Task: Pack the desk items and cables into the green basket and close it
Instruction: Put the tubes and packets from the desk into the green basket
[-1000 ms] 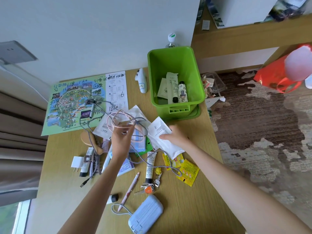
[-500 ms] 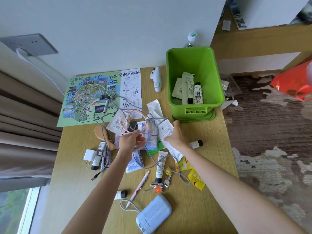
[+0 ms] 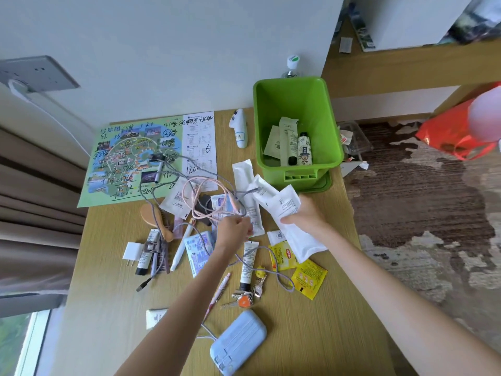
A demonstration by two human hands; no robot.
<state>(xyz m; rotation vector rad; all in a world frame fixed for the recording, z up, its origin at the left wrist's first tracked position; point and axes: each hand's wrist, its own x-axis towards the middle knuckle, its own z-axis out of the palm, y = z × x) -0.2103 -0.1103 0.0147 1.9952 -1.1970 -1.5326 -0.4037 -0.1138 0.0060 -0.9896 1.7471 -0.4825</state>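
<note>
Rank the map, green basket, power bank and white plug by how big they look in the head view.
1. Map and basket: too alike to rank.
2. Power bank, though it lies nearest the camera, which flatters it.
3. Plug, smallest.

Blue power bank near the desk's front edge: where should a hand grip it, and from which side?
Probably across its two long edges at mid-body, coming down from the right. The blue power bank lies flat and slanted on the desk; a white cable leaves its left end, and the left forearm lies close there.
</note>
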